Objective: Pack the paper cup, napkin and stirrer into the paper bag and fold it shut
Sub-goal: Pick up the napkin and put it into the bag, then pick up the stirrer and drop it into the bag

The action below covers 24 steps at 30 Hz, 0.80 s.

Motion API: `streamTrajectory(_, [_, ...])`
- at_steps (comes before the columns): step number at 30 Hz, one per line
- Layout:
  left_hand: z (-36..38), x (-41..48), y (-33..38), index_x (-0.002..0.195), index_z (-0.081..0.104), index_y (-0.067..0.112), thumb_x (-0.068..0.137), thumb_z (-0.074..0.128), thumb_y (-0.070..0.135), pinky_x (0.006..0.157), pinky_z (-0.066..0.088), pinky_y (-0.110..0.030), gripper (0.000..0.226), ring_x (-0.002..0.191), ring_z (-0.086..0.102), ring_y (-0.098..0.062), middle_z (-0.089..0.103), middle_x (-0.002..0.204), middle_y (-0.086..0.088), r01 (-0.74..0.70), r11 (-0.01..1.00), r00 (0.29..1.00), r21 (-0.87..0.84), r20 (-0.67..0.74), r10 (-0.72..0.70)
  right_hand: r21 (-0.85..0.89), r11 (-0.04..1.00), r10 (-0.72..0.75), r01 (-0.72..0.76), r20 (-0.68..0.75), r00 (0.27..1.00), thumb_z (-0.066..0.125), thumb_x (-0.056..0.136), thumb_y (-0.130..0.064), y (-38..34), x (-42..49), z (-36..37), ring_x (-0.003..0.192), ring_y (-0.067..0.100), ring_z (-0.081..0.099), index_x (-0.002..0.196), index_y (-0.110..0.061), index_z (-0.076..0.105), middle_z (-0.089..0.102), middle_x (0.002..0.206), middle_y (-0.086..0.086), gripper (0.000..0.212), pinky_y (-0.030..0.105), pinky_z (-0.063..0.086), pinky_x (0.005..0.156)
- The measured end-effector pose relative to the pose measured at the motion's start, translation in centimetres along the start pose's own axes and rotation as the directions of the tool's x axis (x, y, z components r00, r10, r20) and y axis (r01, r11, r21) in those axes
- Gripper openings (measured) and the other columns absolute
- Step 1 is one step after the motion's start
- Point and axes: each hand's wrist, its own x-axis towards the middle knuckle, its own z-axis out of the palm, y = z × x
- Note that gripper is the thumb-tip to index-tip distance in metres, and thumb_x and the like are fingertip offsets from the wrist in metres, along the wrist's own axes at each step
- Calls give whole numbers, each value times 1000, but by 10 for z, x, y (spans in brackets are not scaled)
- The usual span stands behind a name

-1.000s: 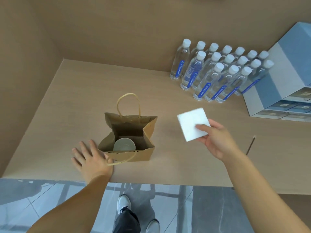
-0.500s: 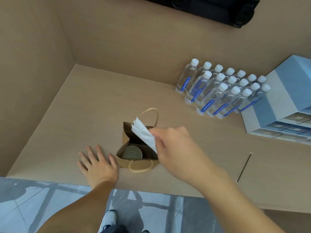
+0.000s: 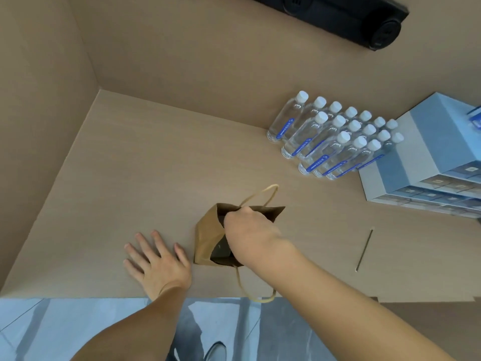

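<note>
With the right hand [image 3: 250,230] reaching into the paper bag [image 3: 208,238], its grip hidden, and the left hand [image 3: 158,264] flat and open on the counter [image 3: 156,165], the stirrer [image 3: 364,250] and fold remain.

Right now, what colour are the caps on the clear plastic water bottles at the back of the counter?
White caps on the clear plastic water bottles, seen in the head view.

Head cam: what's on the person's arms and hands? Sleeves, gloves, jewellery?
Nothing worn that shows. Left hand and right hand are bare, with no gloves, rings or watch visible. Both forearms are uncovered to the frame edge, no sleeve in view. No markings or cables.
</note>
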Motion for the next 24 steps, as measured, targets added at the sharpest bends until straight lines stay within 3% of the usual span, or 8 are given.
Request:
streamTrajectory(4, [2, 1, -2, 154, 25, 15, 92, 26, 50, 122, -1, -59, 71, 153, 0, -42, 15, 166, -19, -10, 999, 1000, -31, -5, 10, 27, 998, 58, -59, 28, 998, 51, 89, 5, -3, 25, 15, 107, 36, 63, 112, -6, 63, 63, 119, 15, 28, 44, 56, 81])
streamTrajectory(8, [5, 3, -3, 154, 22, 15, 92, 29, 48, 119, -15, -50, 71, 153, -2, -41, 13, 166, -20, -11, 999, 1000, -41, -5, 11, -24, 995, 101, -101, 36, 994, 50, 91, 3, -6, 41, 27, 109, 33, 64, 114, -7, 63, 64, 120, 14, 28, 38, 50, 72])
streamTrajectory(13, [9, 3, -5, 155, 19, 14, 93, 29, 47, 120, -8, -54, 71, 153, -1, -43, 11, 166, -19, -36, 998, 999, -56, -28, 35, 41, 996, 78, -81, 65, 995, 50, 92, 0, -11, 25, 13, 112, 36, 61, 117, -7, 61, 59, 124, 17, 28, 43, 54, 83])
streamTrajectory(16, [7, 4, -5, 156, 17, 15, 93, 27, 48, 119, -15, -50, 71, 153, -1, -43, 10, 166, -18, -23, 999, 1000, -38, 13, 23, 139, 990, 39, -33, -37, 999, 51, 88, -1, 4, -12, -4, 88, 34, 62, 104, -11, 65, 59, 94, 12, 23, 35, 50, 69])
streamTrajectory(18, [7, 5, -3, 156, 17, 15, 93, 28, 48, 120, -13, -51, 71, 153, -1, -43, 10, 166, -19, -21, 999, 1000, -49, 20, 22, 271, 962, 41, 15, -198, 979, 50, 88, -13, 31, -46, -10, 74, 29, 57, 85, -21, 63, 57, 75, 5, 15, 29, 46, 63])
streamTrajectory(21, [7, 4, -4, 155, 17, 15, 93, 30, 46, 120, -9, -52, 71, 152, 1, -44, 10, 166, -19, -38, 996, 999, -77, 10, 38, 552, 833, 299, -22, -417, 858, 56, 86, -24, 91, -79, 0, 75, 18, 70, 87, -21, 71, 75, 73, -3, 15, 32, 56, 77])
streamTrajectory(24, [3, 2, -1, 155, 16, 16, 95, 30, 44, 119, -19, -48, 68, 153, 2, -44, 12, 166, -19, -16, 999, 1000, -51, 21, 17, 743, 637, 565, -206, -268, 780, 58, 86, -12, 160, -66, 40, 86, 22, 74, 95, -14, 74, 79, 80, 5, 18, 42, 57, 90])
